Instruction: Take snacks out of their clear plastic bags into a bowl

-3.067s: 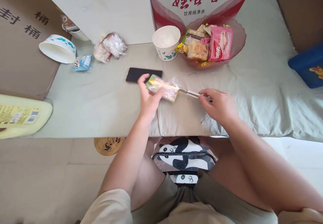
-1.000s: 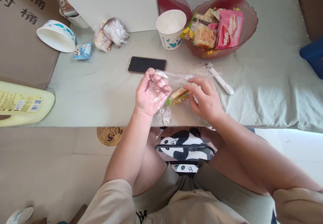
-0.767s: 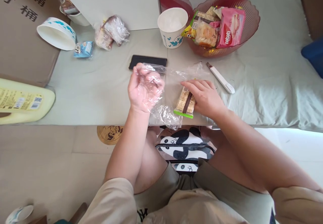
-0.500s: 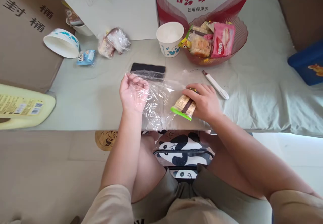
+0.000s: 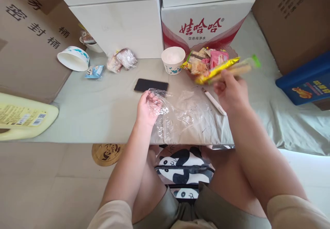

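My left hand (image 5: 149, 107) lies palm up with its fingers curled on the edge of a clear plastic bag (image 5: 185, 110), which is spread crumpled over the cloth. Raised at the near right side of the pink ribbed bowl (image 5: 233, 52), my right hand (image 5: 232, 89) grips snack packets, somewhat blurred. One is a shiny yellow packet (image 5: 219, 70), the other a beige packet with a green end (image 5: 242, 67). Wrapped snacks (image 5: 198, 67), among them a pink packet (image 5: 218, 58), fill the bowl. Below the right hand rests a white-handled cutter (image 5: 214, 101).
A paper cup (image 5: 173, 60) stands left of the bowl, and a phone (image 5: 151, 85) lies beyond my left hand. Farther left are a tipped paper bowl (image 5: 74, 58), a blue packet (image 5: 94, 72) and wrapped food (image 5: 122, 60). Cartons (image 5: 116, 29) line the back.
My right hand has lifted the packets off the plastic bag and carried them up and right to the bowl. My left hand still holds the bag. The head view has tilted up.
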A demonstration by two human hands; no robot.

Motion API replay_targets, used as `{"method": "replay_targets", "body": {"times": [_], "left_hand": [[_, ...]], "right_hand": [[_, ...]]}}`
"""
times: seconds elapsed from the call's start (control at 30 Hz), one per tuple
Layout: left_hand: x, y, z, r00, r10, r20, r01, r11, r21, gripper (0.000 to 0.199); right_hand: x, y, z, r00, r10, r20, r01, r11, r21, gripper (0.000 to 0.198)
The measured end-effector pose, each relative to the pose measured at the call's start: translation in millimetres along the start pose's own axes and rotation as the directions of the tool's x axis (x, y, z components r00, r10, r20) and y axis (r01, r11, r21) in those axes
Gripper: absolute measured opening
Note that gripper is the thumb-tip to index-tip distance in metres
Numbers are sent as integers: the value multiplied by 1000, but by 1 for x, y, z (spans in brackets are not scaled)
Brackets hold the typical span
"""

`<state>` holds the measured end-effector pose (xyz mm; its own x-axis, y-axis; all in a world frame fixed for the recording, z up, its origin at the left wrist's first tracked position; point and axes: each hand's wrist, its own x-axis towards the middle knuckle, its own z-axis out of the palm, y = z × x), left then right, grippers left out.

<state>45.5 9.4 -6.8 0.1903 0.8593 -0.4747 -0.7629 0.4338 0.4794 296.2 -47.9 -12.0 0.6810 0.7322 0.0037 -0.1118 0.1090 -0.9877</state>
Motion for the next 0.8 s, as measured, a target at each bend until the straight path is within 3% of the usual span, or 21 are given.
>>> {"method": "replay_targets", "body": {"times": [0.1,0.23,0.53,0.7,0.8], "left_hand": [[0,-1,3,1000,-19,2,19,1000,22,25],[3,0,1,1000,-15,-9,16,999,44,23],[1,-2,-1,1000,-29,-9,30,994,106,20],[0,-8,1,999,-40,-23,45,958,284,22],[0,-8,4,999,-53,12,46,938,345,19]], "right_hand": [[12,-3,6,999,1,40,-2,1000,21,30],[-4,6,10,996,78,-37,-76,996,54,32],[-35,20,-5,998,-51,-38,45,986,-158,25],[-55,0,-16,968,-249,-21,228,915,-333,17],[-42,-38,3,907,-406,108,411,802,-434,8]]}}
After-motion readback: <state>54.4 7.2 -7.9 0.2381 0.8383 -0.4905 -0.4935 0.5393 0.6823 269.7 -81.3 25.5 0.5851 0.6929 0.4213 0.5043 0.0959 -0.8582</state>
